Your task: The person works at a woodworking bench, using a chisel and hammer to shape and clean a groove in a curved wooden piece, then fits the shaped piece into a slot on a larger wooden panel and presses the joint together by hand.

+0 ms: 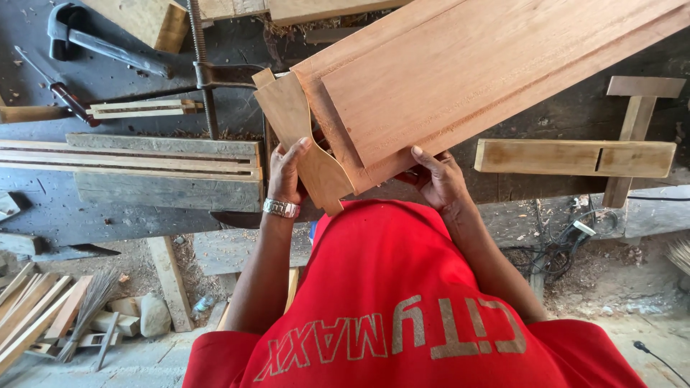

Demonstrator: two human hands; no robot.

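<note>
Above cluttered workbench (144, 194): left hand (287, 176) clasping curved wooden piece (305, 140), right hand (438, 179) gripping raised wooden panel (474, 72) at near edge, overhanging bench.

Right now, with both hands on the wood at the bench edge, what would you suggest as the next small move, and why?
Probably slide the curved wooden piece flush against the end of the raised panel. The left hand grips the curved piece, the right hand steadies the panel's near corner, and the two parts overlap at an angle rather than sitting square, so a small aligning nudge seems the sensible step.
</note>
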